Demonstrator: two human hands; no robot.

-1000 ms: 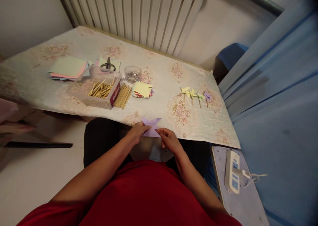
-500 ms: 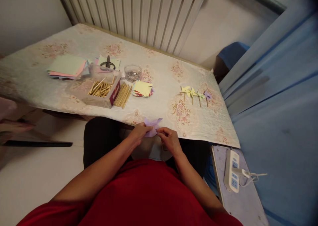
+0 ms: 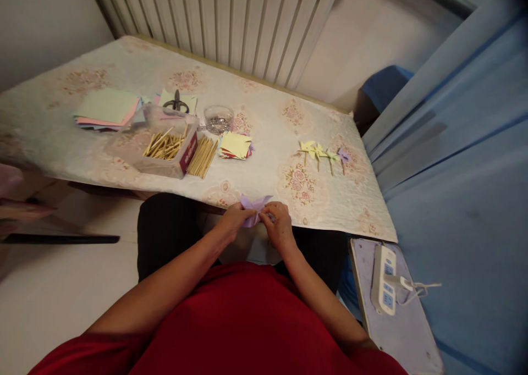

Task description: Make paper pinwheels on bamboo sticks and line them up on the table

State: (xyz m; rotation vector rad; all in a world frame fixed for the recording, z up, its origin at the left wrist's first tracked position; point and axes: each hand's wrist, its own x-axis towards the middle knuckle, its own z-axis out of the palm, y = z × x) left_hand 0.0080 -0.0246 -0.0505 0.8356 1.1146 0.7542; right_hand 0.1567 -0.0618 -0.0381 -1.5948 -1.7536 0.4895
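A purple paper pinwheel (image 3: 249, 203), its blades partly folded, is held between both hands at the table's front edge. My left hand (image 3: 236, 219) is closed on its left side, thumb on top. My right hand (image 3: 277, 221) pinches at the paper's middle and right side; whether a small pin is between those fingertips cannot be made out. Beyond the hands lie a stack of coloured paper squares (image 3: 235, 145) and a row of sticks (image 3: 202, 157). Finished pinwheels on sticks (image 3: 317, 152), yellow, green and purple, lie to the right.
A clear plastic box (image 3: 160, 169) of sticks stands left, near a round tub (image 3: 218, 121) of small metal pieces. Scissors (image 3: 176, 104) and larger coloured sheets (image 3: 108, 106) lie behind. A power strip (image 3: 383, 280) rests on a bench at right, beside a blue curtain (image 3: 462, 199).
My right hand has shifted slightly left and in over the paper, its fingers now nearer the middle. My left hand keeps its hold. The view has shifted a little.
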